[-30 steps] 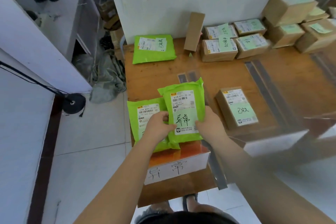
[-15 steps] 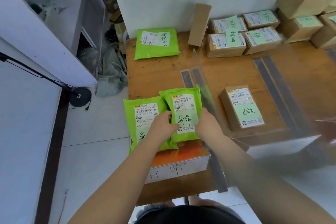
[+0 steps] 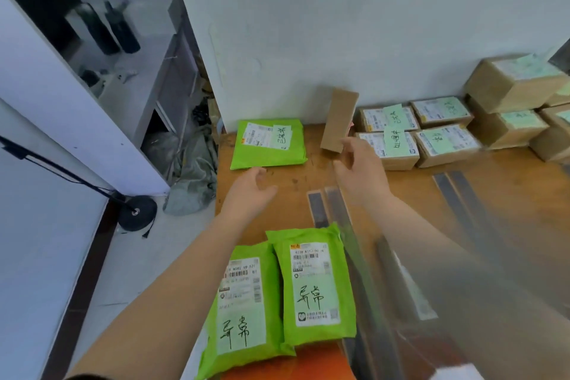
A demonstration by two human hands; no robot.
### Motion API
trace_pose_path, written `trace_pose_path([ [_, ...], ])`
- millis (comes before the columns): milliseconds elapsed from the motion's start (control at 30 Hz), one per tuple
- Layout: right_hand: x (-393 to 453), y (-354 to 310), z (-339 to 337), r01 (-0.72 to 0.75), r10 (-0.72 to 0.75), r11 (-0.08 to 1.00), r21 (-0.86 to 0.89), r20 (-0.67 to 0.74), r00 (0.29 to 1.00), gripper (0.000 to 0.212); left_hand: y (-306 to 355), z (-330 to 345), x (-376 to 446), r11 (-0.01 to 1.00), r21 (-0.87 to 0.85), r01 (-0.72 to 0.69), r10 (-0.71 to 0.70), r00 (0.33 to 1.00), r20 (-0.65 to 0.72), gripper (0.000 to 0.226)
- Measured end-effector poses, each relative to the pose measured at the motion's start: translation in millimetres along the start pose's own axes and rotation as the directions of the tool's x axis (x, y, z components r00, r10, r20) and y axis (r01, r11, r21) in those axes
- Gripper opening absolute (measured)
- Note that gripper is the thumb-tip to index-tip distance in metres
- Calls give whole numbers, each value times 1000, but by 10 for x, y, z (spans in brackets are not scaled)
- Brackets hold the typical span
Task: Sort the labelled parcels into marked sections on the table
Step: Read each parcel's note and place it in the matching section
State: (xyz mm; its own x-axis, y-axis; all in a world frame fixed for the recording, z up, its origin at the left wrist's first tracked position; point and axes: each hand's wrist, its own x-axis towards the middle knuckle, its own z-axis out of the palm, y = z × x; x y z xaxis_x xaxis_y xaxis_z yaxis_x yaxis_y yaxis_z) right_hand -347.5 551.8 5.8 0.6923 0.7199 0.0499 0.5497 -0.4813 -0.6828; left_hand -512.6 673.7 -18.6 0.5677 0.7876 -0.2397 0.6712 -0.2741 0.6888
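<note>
— What's on my feed, biggest first?
— The wooden table (image 3: pixel 410 194), dark tape strips (image 3: pixel 317 210) marking its sections. Brown boxes (image 3: pixel 444 142) stacked far right by the wall.
— The parcels?
— Two green parcels (image 3: pixel 317 284) lie side by side at the near edge, overlapping; a third green parcel (image 3: pixel 268 143) sits far left.
— My hands?
— Left hand (image 3: pixel 249 191) and right hand (image 3: pixel 361 170) hover between them, fingers relaxed, holding nothing.

3 green mailer bags (image 3: pixel 267 143), approx 9 cardboard boxes (image 3: pixel 387 145), 2 hands (image 3: pixel 251 193), 1 table (image 3: pixel 493 176)
</note>
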Motion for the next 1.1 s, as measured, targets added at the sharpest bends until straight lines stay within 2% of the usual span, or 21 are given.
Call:
trace_pose_path([
  [133,667,249,94,-92,94,994,58,-40,995,40,-73,28,530,996,-25,83,-84,996,-34,52],
  [267,1121,446,233,-229,247,954,192,-75,966,37,-205,240,994,949,-153,276,-276,961,21,44],
  [367,1321,565,357,-293,350,892,343,-116,929,38,-298,463,1207,843,-359,401,-393,914,99,20],
  [433,1387,626,454,-265,324,890,371,-106,940,34,-322,567,1310,700,-565,437,-446,885,131,18],
  [500,1441,679,553,-225,277,893,389,-84,957,33,-300,630,1408,518,-751,410,-472,869,149,13],
  [567,1477,693,651,-188,218,905,382,-37,975,33,-284,653,1475,386,-845,370,-495,856,149,30],
  [700,1625,708,823,-126,153,941,313,-60,986,34,-303,673,1588,211,-931,297,-558,819,135,50],
  [767,1713,702,872,-140,190,928,344,-114,975,51,-345,681,1651,146,-953,266,-583,801,134,50],
  [867,1823,715,902,-181,233,903,390,-89,968,80,-389,705,1712,155,-964,215,-595,799,82,47],
  [967,1895,704,914,-212,221,874,437,31,975,72,-357,702,1735,230,-960,160,-588,808,-6,42],
  [1100,1990,687,969,-272,264,722,636,111,958,70,-349,653,1767,162,-983,90,-580,814,-21,53],
])
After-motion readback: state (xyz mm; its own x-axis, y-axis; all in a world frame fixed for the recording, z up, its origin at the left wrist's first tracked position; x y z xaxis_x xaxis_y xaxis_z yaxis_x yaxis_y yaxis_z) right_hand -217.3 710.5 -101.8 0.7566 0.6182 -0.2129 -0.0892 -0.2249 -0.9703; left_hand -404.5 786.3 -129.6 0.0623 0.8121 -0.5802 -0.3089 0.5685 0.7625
